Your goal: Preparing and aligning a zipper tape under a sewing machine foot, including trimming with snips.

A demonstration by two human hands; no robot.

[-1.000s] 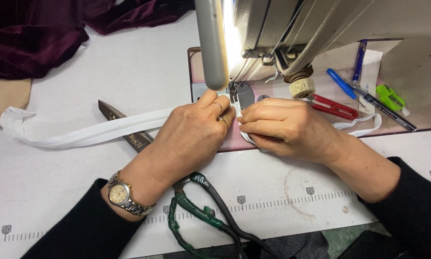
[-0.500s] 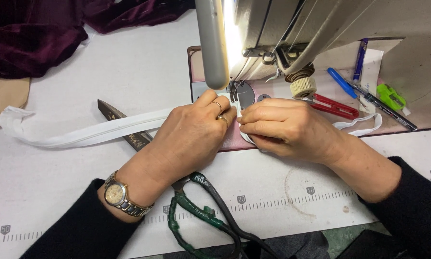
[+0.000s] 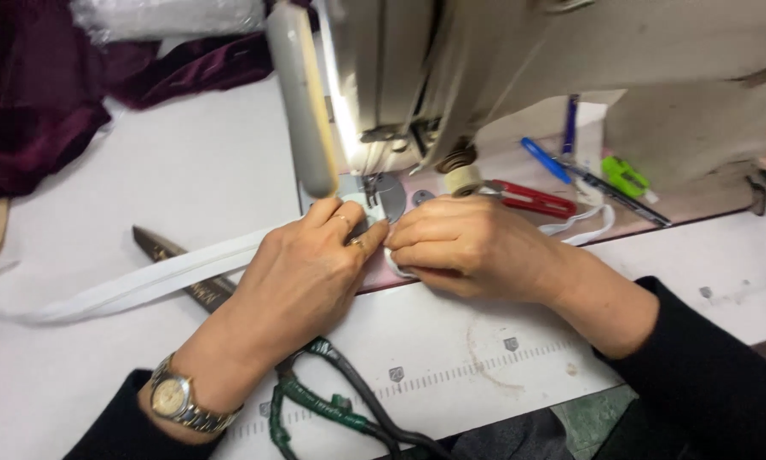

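My left hand (image 3: 302, 273) and my right hand (image 3: 468, 247) meet just in front of the presser foot (image 3: 389, 194) of a cream sewing machine (image 3: 519, 68). Both pinch the end of a long white zipper tape (image 3: 144, 281) that runs off to the left across the white table. The left hand's fingertips press the tape near the needle; the right hand's curled fingers cover the tape's end. A metal wristwatch (image 3: 178, 400) sits on my left wrist. Both sleeves are black.
Large shears (image 3: 195, 285) with green-wrapped handles (image 3: 315, 409) lie under my left forearm. Dark red velvet fabric (image 3: 42, 119) is piled at the far left. Red snips (image 3: 532, 198), blue pens (image 3: 547, 160) and a green tool (image 3: 626, 176) lie behind the right hand.
The view has shifted slightly, so the machine and hands appear lower and more to the right. Both hands stay together at the presser foot on the tape.
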